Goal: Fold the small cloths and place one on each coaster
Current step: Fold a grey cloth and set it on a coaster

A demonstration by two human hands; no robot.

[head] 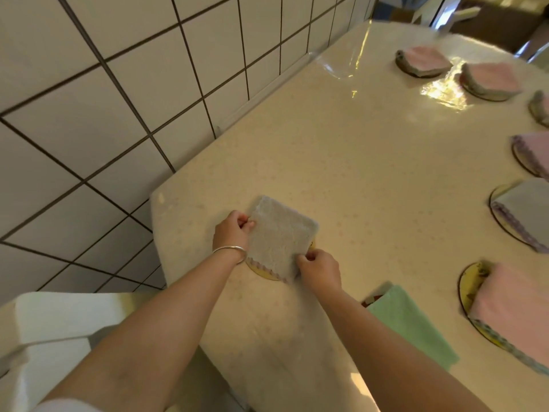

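Observation:
A folded grey cloth [280, 236] lies over a round yellow coaster [266, 273] near the table's left edge, hiding most of it. My left hand [233, 230] pinches the cloth's left edge; a silver bangle sits on that wrist. My right hand [319, 267] pinches the cloth's near right corner. Along the right side several other coasters carry folded cloths: a pink one [514, 310], a grey-blue one [525, 206], a lilac one [534, 150], and two pink ones at the back [426, 59] [491, 77].
A green cloth [413, 325] lies on the table just right of my right forearm. The cream table [371, 162] stands against a white tiled wall [104, 114]. A white chair or ledge [59, 316] is at the lower left.

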